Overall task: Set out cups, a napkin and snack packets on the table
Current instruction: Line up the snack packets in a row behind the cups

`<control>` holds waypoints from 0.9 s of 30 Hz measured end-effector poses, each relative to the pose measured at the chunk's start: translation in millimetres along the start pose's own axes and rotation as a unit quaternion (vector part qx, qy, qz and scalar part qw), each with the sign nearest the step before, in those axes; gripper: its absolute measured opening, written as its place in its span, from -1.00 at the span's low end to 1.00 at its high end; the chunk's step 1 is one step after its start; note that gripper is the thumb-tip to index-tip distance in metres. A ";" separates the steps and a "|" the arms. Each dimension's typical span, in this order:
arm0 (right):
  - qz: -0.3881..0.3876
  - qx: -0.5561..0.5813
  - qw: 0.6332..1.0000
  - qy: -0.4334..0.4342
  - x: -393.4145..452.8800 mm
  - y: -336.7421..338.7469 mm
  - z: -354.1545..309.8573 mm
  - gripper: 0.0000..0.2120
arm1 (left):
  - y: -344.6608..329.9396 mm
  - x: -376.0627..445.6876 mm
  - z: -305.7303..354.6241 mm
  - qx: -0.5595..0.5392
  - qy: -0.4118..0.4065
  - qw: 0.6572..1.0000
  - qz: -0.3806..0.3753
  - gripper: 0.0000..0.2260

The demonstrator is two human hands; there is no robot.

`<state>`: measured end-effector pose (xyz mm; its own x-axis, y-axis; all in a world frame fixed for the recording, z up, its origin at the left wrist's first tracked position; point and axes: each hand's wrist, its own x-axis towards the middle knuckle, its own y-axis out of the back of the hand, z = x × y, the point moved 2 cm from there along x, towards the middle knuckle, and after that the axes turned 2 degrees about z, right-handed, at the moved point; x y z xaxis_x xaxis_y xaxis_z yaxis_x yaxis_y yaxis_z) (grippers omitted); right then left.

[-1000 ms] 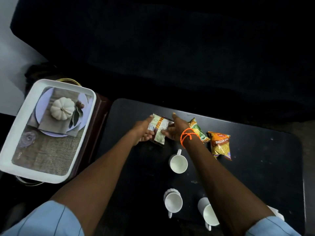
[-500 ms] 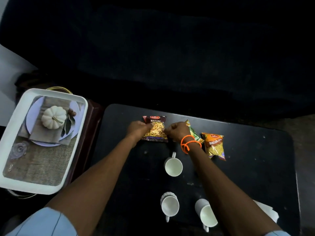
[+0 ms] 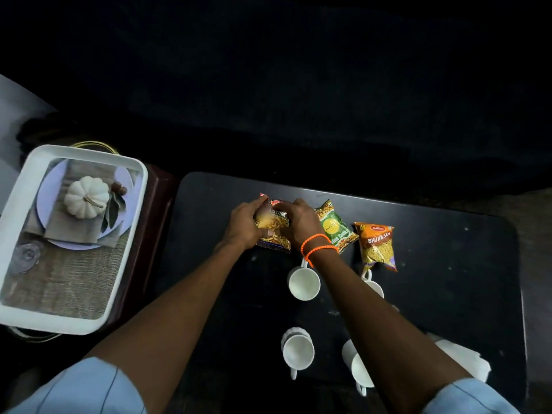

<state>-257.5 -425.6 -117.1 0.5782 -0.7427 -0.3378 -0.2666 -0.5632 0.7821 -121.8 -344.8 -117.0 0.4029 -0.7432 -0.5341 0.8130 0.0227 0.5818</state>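
Observation:
On the black table both my hands grip a dark red mixture packet lying near the far edge: my left hand on its left side, my right hand on its right. A green packet lies just right of it, then an orange Bhujia Sev packet. Several white cups stand nearer me: one under my right wrist, one partly hidden by my right forearm, one at the front, one beside it. A white napkin lies at the front right.
A white tray printed with a plate, a cloth and a small white pumpkin rests on a dark red stand to the left of the table. Beyond the table's far edge everything is dark.
The mixture packet was turned face up and laid flat on the table. Both hands have closed in over it. The view has shifted, bringing a further cup into sight.

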 end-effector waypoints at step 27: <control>-0.011 0.049 0.972 -0.227 -14.1 65.3 91.8 -0.30 | -52.6 -10.6 79.6 0.083 -0.157 0.982 0.069 -0.75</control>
<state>-353.8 -485.1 -109.3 0.1894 -0.8010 -0.5679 -0.3429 -0.5959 0.7262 -202.3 -391.2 -93.1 0.3332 -0.9111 -0.2427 0.6703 0.0479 0.7405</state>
